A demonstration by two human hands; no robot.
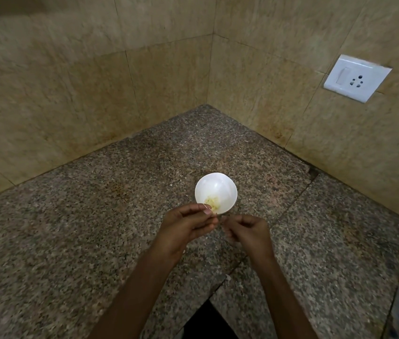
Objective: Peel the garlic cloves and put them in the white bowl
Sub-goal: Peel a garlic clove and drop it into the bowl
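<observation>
Site: you worked in a kitchen corner, domestic by the look. The speckled granite bench (95, 228) ran into two beige tiled walls (71, 94) that met at a corner. A white switch-and-socket plate (357, 78) sat in the right wall. Brownish staining marked the tile bases. A white bowl (218, 185) stood on the bench.

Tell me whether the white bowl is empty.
Not empty: the white bowl holds a small yellowish patch at its bottom.

The white bowl (216, 189) stands upright on the counter (95, 228), with pale yellow bits (211, 200) lying inside toward its 7 o'clock side.
</observation>
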